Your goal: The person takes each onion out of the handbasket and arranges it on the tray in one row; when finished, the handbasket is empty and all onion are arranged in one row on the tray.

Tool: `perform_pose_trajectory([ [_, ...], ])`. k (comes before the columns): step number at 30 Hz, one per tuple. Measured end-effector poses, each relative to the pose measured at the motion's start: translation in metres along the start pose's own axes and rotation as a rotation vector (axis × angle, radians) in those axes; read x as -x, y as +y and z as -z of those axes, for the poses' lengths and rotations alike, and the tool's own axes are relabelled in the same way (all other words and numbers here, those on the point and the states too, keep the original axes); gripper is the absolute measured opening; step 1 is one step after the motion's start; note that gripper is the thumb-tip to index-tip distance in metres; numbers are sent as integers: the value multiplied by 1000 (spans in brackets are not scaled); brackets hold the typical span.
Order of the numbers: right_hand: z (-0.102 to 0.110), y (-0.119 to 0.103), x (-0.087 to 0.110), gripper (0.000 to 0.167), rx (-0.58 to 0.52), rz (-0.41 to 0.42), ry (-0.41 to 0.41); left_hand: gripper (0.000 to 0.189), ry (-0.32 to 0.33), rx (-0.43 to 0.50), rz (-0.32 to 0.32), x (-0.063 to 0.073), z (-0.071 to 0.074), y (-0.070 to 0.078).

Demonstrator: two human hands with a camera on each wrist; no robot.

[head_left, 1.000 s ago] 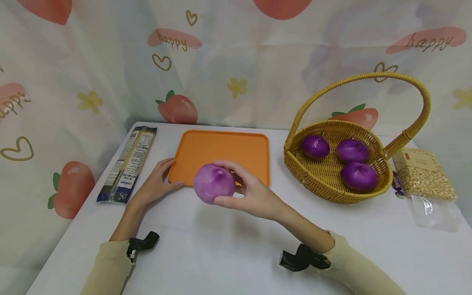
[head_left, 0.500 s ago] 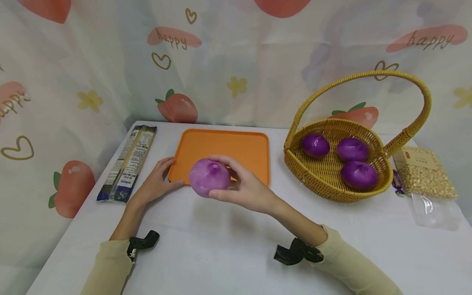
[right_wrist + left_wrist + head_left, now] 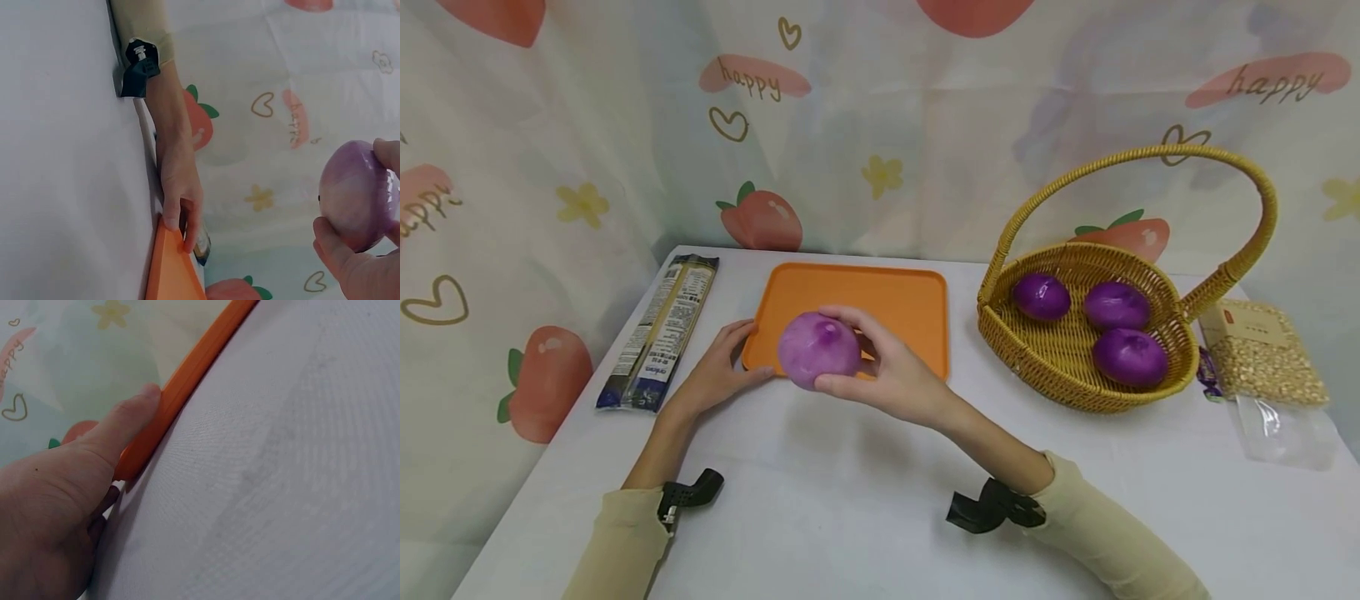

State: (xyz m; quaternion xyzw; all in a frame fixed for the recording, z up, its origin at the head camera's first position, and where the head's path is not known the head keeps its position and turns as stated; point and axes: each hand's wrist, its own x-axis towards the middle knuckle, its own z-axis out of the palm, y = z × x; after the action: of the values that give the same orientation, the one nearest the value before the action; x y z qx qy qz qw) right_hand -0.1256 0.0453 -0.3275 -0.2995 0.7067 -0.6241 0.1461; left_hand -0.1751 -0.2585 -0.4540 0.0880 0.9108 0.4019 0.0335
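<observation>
One onion [image 3: 811,354] your right hand [image 3: 897,377] grips could drop if its hold slackens; your spread left hand [image 3: 717,379] touches the tray [image 3: 880,292].

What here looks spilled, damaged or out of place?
Nothing looks spilled or damaged. The only slight oddity is a small purple packet between the basket and the grain bag; it looks stray, as if dropped there. The right hand holds an onion whose visible skin looks sound.

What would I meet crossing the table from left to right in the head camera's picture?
Long, flat blue-and-gold plastic packet, person's left hand, round purple onion held by the right hand, golden wicker basket, clear plastic bag of pale grains.
</observation>
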Motion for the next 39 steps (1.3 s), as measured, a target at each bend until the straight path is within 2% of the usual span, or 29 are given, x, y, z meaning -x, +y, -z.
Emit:
perform_pose_trajectory([
  [13,-5,-5,-10,65,-3,22,1,89,7,-14,-12,-1,2,0],
  [23,-12,-13,-24,66,6,49,-9,82,-1,38,-54,0,1,-3],
  [39,-12,-13,-34,67,1,65,2,85,-17,35,-17,-1,2,-2],
])
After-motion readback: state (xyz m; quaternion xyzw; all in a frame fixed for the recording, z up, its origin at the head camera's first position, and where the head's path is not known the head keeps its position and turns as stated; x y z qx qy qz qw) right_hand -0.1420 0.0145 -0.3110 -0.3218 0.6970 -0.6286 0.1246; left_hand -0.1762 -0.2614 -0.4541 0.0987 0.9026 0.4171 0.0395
